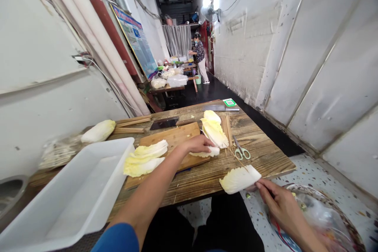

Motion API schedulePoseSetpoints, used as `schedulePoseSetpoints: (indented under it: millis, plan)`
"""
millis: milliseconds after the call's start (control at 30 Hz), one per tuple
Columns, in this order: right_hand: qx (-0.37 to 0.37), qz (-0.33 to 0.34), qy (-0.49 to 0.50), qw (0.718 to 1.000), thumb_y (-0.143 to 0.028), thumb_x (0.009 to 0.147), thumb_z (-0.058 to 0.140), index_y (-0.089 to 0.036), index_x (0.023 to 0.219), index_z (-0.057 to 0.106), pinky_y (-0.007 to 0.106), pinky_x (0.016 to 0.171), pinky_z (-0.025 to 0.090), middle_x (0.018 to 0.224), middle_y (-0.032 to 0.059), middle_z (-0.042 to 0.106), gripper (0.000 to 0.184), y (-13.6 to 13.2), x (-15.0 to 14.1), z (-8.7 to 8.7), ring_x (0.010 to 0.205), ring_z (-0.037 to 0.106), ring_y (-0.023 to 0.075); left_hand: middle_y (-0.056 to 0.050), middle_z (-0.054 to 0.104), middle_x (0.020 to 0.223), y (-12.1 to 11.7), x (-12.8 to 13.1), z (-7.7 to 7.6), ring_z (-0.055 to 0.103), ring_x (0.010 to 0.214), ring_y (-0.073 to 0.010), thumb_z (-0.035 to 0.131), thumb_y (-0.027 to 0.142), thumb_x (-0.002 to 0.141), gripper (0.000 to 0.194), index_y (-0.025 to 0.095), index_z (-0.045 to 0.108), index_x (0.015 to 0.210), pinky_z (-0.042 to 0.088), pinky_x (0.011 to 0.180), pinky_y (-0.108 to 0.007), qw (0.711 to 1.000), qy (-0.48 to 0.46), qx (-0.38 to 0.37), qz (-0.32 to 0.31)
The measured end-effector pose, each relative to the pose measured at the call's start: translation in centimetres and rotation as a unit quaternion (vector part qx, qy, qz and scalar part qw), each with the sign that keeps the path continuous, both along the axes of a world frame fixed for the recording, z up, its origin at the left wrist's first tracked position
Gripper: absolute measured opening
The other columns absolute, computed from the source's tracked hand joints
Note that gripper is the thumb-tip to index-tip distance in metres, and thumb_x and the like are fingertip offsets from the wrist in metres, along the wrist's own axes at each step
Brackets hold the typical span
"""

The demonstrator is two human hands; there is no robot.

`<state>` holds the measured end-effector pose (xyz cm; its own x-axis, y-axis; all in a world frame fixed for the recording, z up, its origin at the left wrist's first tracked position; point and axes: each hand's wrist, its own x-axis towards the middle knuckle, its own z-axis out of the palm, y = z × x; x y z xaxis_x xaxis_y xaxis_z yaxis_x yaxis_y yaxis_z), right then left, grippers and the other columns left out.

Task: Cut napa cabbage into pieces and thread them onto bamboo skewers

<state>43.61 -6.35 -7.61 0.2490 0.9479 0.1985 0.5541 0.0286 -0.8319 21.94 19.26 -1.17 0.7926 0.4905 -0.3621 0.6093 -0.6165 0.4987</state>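
Note:
My right hand (276,197) pinches the white stem end of a napa cabbage leaf (238,180) over the table's front edge. A thin bamboo skewer shows at that leaf's far side; whether it runs through the leaf I cannot tell. My left hand (200,144) reaches over the cutting board (186,130) with its fingers closed on another leaf (215,151). More yellow-edged leaves (214,130) lie just beyond it. Beside these are a bundle of bamboo skewers (226,126) and green-handled scissors (242,152). Two leaves (147,150) rest on the board's left part.
A white plastic tub (88,189) stands at left, with a cabbage head (99,131) behind it. A cleaver (218,108) and a dark phone (164,123) lie at the back. A bag-lined basket (321,212) is at lower right. A person (201,57) stands far off by another table.

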Motion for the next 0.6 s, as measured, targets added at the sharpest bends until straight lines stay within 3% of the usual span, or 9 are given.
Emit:
schedulePoseSetpoints:
  millis: [100, 200, 267, 367, 433, 467, 500, 533, 600]
  plan:
    - [0.004, 0.0, 0.0, 1.0, -0.052, 0.089, 0.046, -0.017, 0.092, 0.073, 0.026, 0.068, 0.056, 0.084, 0.0086, 0.075, 0.044, 0.0, 0.0, 0.0, 0.072, 0.071, 0.0206, 0.001, 0.072, 0.107, 0.1, -0.1, 1.0, 0.063, 0.093, -0.0165, 0.061, 0.02, 0.075, 0.038, 0.025, 0.071, 0.112, 0.043, 0.081, -0.021, 0.993, 0.1, 0.001, -0.056]
    - [0.012, -0.004, 0.001, 1.0, -0.053, 0.088, 0.047, -0.017, 0.092, 0.073, 0.026, 0.069, 0.056, 0.084, 0.0082, 0.075, 0.045, 0.0, -0.1, 0.0, 0.071, 0.071, 0.0209, 0.0, 0.07, 0.112, -0.2, -0.2, 1.3, 0.06, 0.105, -0.0196, 0.061, 0.019, 0.075, 0.034, 0.028, 0.072, 0.106, 0.04, 0.09, -0.026, 0.988, 0.11, 0.085, -0.073]
    - [0.012, -0.007, 0.002, 1.0, -0.053, 0.088, 0.047, -0.017, 0.092, 0.073, 0.026, 0.07, 0.056, 0.081, 0.0076, 0.075, 0.045, -0.1, 0.0, 0.1, 0.07, 0.071, 0.0211, -0.002, 0.068, 0.116, -0.9, -0.7, 0.9, 0.056, 0.112, -0.0222, 0.063, 0.017, 0.073, 0.035, 0.028, 0.072, 0.105, 0.039, 0.096, -0.031, 0.987, 0.038, 0.155, -0.025]
    - [0.001, -0.015, 0.002, 1.0, -0.054, 0.088, 0.047, -0.018, 0.093, 0.073, 0.027, 0.07, 0.056, 0.082, 0.0074, 0.075, 0.045, -0.3, 0.1, -0.1, 0.07, 0.07, 0.0217, -0.01, 0.07, 0.103, -3.6, -2.1, -0.7, 0.062, 0.098, -0.0242, 0.055, 0.02, 0.081, 0.023, 0.019, 0.072, 0.096, 0.044, 0.089, -0.035, 0.959, -0.056, 0.239, 0.145]
    - [-0.004, -0.02, 0.004, 1.0, -0.054, 0.088, 0.047, -0.018, 0.094, 0.073, 0.028, 0.07, 0.056, 0.086, 0.008, 0.075, 0.044, -0.3, 0.3, -0.4, 0.073, 0.071, 0.0223, -0.01, 0.07, 0.08, -6.4, -3.0, -2.5, 0.064, 0.074, -0.022, 0.042, 0.028, 0.09, 0.032, 0.015, 0.071, 0.083, 0.049, 0.072, -0.034, 0.939, -0.069, 0.208, 0.265]
    - [-0.005, -0.021, 0.006, 1.0, -0.054, 0.088, 0.047, -0.018, 0.094, 0.073, 0.029, 0.07, 0.056, 0.088, 0.0083, 0.076, 0.044, -0.3, 0.3, -0.5, 0.074, 0.071, 0.0226, -0.007, 0.068, 0.072, -7.8, -3.4, -3.4, 0.063, 0.065, -0.02, 0.042, 0.034, 0.092, 0.035, 0.016, 0.07, 0.082, 0.049, 0.065, -0.032, 0.939, -0.081, 0.143, 0.303]
    - [-0.007, -0.021, 0.007, 1.0, -0.054, 0.087, 0.047, -0.019, 0.094, 0.073, 0.029, 0.07, 0.056, 0.089, 0.0084, 0.076, 0.044, -0.3, 0.3, -0.5, 0.074, 0.071, 0.0229, -0.006, 0.068, 0.069, -9.1, -3.6, -4.4, 0.062, 0.062, -0.0195, 0.047, 0.037, 0.091, 0.031, 0.017, 0.07, 0.088, 0.05, 0.063, -0.032, 0.935, -0.09, 0.115, 0.324]
    - [-0.01, -0.02, 0.006, 1.0, -0.054, 0.087, 0.047, -0.019, 0.094, 0.073, 0.03, 0.07, 0.056, 0.088, 0.0086, 0.076, 0.044, -0.2, 0.3, -0.6, 0.074, 0.071, 0.0232, -0.006, 0.069, 0.075, -10.1, -3.7, -5.3, 0.064, 0.067, -0.0205, 0.052, 0.035, 0.088, 0.027, 0.017, 0.068, 0.099, 0.051, 0.067, -0.033, 0.924, -0.105, 0.152, 0.336]
    - [-0.014, -0.012, 0.006, 1.0, -0.053, 0.087, 0.046, -0.019, 0.093, 0.073, 0.03, 0.07, 0.056, 0.088, 0.0088, 0.076, 0.044, 0.0, 0.1, -0.4, 0.075, 0.071, 0.0239, -0.011, 0.069, 0.102, -11.1, -3.6, -6.6, 0.064, 0.094, -0.0251, 0.055, 0.025, 0.087, 0.032, 0.018, 0.062, 0.117, 0.05, 0.085, -0.039, 0.917, -0.111, 0.273, 0.269]
